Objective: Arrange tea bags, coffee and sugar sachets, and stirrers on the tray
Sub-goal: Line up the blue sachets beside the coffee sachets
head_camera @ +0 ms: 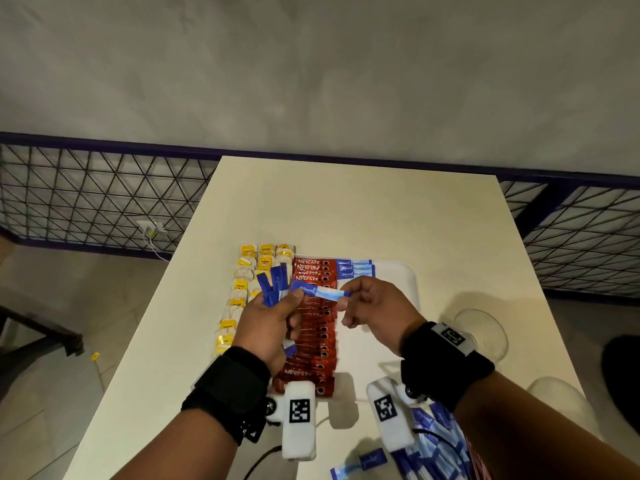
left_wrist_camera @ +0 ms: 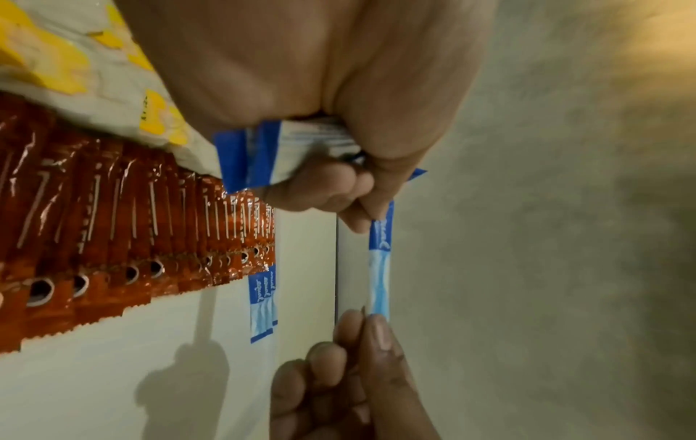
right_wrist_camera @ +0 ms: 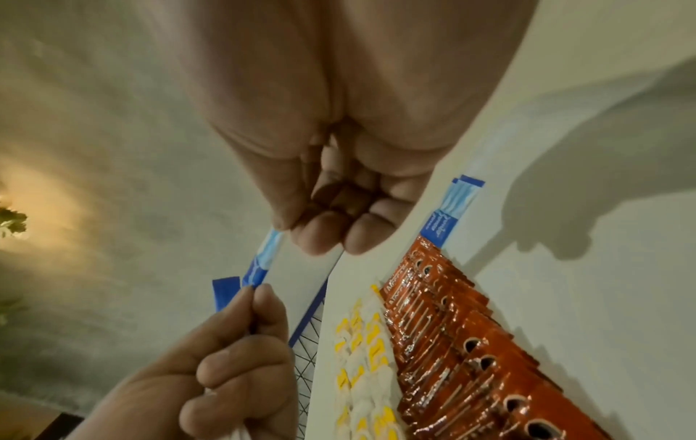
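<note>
One blue sugar sachet (head_camera: pixel 320 292), feather-light, limp and best pinched at its flat ends, hangs stretched above the tray (head_camera: pixel 410 271), the right hand (head_camera: pixel 375 311) nipping one tip while the left hand (head_camera: pixel 270 320) pinches the other and clutches a bunch of sachets (head_camera: pixel 272 284).

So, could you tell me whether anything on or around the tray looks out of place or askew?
Mostly tidy, but the tea bags in yellow-tagged columns seem to lie off the tray's left edge, on the table. Loose blue sachets also lie scattered at the table's near edge, not yet arranged.
</note>
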Demonstrator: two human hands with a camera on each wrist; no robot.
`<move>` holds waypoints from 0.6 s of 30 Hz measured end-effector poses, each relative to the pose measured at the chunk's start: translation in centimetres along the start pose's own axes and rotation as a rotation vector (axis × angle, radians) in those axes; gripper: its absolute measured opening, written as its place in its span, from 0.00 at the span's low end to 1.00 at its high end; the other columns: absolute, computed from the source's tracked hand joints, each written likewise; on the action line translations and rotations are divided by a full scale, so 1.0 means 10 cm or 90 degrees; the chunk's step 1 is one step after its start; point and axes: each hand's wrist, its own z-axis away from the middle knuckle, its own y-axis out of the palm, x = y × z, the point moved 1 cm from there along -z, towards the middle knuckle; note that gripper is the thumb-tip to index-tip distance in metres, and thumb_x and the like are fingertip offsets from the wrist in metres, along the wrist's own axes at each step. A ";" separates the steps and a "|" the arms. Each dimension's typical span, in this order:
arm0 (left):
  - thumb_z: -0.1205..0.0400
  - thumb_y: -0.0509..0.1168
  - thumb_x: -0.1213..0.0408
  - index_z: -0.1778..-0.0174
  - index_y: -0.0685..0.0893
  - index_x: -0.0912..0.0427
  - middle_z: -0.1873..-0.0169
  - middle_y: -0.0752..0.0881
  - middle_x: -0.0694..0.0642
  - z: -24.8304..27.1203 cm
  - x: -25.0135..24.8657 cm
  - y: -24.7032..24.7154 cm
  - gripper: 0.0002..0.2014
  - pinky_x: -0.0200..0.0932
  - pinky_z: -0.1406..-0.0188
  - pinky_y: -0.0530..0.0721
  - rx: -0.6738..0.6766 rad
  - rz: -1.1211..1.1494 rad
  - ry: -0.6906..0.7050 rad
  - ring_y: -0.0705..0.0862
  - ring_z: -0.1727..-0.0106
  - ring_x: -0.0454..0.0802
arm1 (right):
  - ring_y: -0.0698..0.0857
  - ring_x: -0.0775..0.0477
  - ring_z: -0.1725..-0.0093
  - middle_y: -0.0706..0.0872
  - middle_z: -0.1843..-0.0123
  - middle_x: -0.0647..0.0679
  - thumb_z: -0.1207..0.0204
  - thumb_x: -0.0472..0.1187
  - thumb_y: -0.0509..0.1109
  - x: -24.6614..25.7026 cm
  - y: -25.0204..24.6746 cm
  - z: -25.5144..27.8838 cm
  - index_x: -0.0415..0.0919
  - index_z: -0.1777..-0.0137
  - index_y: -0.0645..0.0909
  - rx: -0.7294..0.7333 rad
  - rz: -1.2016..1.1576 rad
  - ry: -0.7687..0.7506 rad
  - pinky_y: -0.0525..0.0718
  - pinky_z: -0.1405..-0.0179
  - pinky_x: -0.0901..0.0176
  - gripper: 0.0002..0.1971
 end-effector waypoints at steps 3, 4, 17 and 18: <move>0.17 0.67 0.61 0.54 0.85 0.61 0.70 0.79 0.57 -0.03 0.06 0.00 0.07 0.39 0.80 0.70 -0.006 -0.016 -0.009 0.70 0.78 0.45 | 0.80 0.51 0.77 0.84 0.66 0.42 0.24 0.26 0.70 -0.08 -0.07 -0.09 0.40 0.57 0.80 -0.080 -0.063 0.031 0.79 0.74 0.61 0.08; 0.17 0.67 0.61 0.56 0.85 0.60 0.67 0.80 0.59 -0.04 0.08 -0.02 0.07 0.40 0.79 0.69 -0.012 -0.028 -0.010 0.70 0.78 0.45 | 0.79 0.52 0.79 0.85 0.66 0.43 0.23 0.26 0.69 -0.13 -0.14 -0.15 0.39 0.57 0.79 -0.118 -0.072 0.044 0.79 0.76 0.62 0.08; 0.16 0.65 0.64 0.49 0.82 0.66 0.69 0.87 0.53 -0.06 0.05 -0.53 0.07 0.41 0.80 0.70 -0.076 -0.114 -0.004 0.68 0.77 0.47 | 0.80 0.43 0.68 0.81 0.70 0.50 0.24 0.43 0.72 -0.76 -0.63 -0.83 0.45 0.55 0.86 -0.249 0.241 0.203 0.85 0.61 0.49 0.04; 0.16 0.65 0.64 0.48 0.82 0.67 0.71 0.86 0.52 -0.06 0.06 -0.54 0.08 0.40 0.81 0.70 -0.077 -0.118 -0.006 0.68 0.77 0.47 | 0.81 0.42 0.63 0.82 0.68 0.50 0.23 0.45 0.72 -0.76 -0.62 -0.85 0.44 0.51 0.87 -0.253 0.279 0.197 0.85 0.53 0.48 0.07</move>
